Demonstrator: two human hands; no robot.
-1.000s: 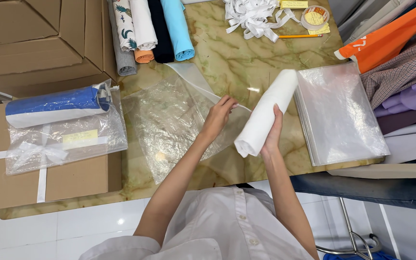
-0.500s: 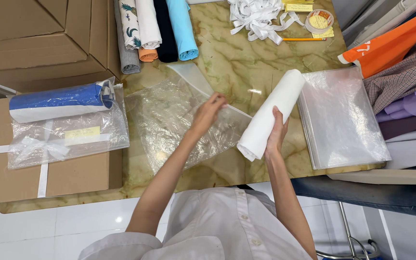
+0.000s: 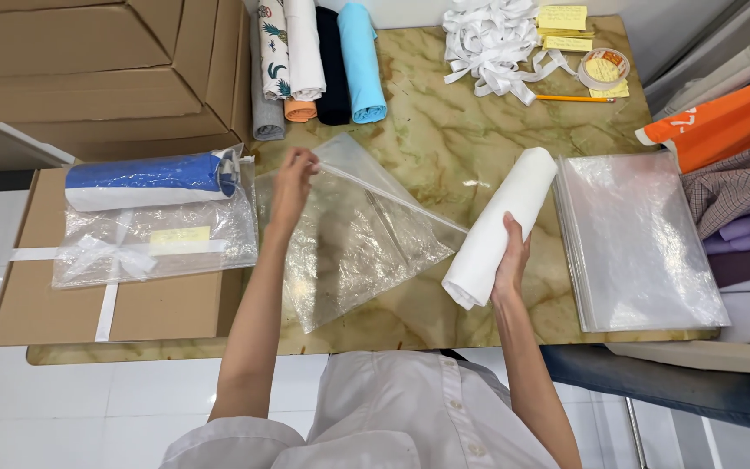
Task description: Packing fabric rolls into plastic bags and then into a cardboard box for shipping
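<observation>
My left hand (image 3: 292, 179) pinches the open edge of a clear plastic bag (image 3: 353, 239) that lies on the green marble table (image 3: 444, 130), lifting that edge up and to the left. My right hand (image 3: 510, 257) grips a rolled white cloth (image 3: 501, 224) held slanted just right of the bag's mouth, its lower end near the table's front.
A stack of clear bags (image 3: 640, 234) lies at the right. Rolled fabrics (image 3: 319, 61) line the back, with white ribbon (image 3: 492, 39), sticky notes, a tape roll (image 3: 603, 69) and a pencil. A bagged blue-and-white roll (image 3: 154, 213) rests on cardboard boxes (image 3: 88, 69) at the left. Folded clothes (image 3: 740, 165) pile at the far right.
My left hand has slid left along the bag's edge, pulling its mouth wider. The right hand still holds the white roll, nearly unmoved. The camera view has shifted slightly.
</observation>
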